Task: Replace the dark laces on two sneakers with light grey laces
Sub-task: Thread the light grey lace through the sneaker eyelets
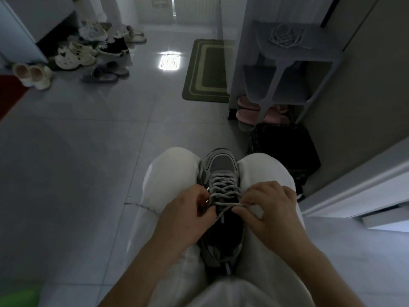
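The grey sneaker [221,196] is lying lengthwise between the knees, toe pointing away. Both hands, left [188,216] and right [270,209], are pinching the light grey lace [223,191] ends.

Knees [174,173] flank the sneaker [222,165]; floor [77,151] leftward open.

Loose white trousers [170,173], bare forearms [141,262]

No readable text, label or number shows anywhere.
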Motion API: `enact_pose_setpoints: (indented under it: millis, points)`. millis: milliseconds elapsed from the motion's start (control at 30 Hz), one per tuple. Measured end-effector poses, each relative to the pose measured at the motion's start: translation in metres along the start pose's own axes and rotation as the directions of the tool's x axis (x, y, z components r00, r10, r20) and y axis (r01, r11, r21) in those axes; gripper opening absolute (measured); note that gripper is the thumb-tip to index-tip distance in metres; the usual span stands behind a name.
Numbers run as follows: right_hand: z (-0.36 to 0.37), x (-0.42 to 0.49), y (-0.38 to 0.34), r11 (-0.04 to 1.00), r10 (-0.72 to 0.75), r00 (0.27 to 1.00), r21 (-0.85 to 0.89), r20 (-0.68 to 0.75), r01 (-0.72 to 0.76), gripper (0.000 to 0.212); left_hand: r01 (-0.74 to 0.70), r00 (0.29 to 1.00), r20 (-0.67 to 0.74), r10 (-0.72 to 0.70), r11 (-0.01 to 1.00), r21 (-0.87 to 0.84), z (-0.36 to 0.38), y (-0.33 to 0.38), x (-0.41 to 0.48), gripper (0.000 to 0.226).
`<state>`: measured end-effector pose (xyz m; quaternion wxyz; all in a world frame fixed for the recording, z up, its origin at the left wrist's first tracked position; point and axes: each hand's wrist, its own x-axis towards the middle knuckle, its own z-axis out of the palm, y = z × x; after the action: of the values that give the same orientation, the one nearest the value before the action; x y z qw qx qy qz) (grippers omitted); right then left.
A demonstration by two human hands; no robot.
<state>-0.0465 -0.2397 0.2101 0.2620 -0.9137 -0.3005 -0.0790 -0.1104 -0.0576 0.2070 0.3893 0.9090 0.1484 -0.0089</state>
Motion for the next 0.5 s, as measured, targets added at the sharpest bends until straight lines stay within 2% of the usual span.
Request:
enact_pose_setpoints:
  millis: [100,167,267,367,433,500]
  points:
    - [-0.006,-0.001,0.015,1.0,0.024,1.0,0.014,0.0,-0.024,0.031,-0.064,0.99,0.132,0.04,0.981,0.181,-0.012,-0.007,-0.003,0.026]
    - [-0.011,-0.003,0.028,0.999,0.036,0.999,0.017,0.004,-0.036,0.035,-0.08,0.979,0.2,0.034,0.971,0.225,-0.02,-0.011,-0.003,0.026]
    - [-0.013,-0.006,0.045,0.996,0.067,0.997,0.052,0.043,-0.069,0.041,-0.103,0.984,0.166,0.073,0.978,0.182,-0.025,-0.013,0.0,0.036]
    - [-0.012,-0.008,0.044,0.989,0.04,0.992,0.135,0.118,-0.056,0.059,-0.098,0.983,0.173,0.059,0.968,0.231,-0.021,-0.007,0.0,0.044]
    - [-0.011,-0.009,0.033,0.974,0.03,0.979,0.212,0.203,-0.074,0.055,-0.089,0.981,0.19,0.036,0.957,0.276,-0.017,0.0,-0.003,0.039]
    - [-0.008,-0.01,0.02,0.979,0.01,0.964,0.194,0.264,-0.064,0.041,-0.078,0.987,0.161,0.024,0.936,0.343,-0.01,0.01,-0.006,0.041]
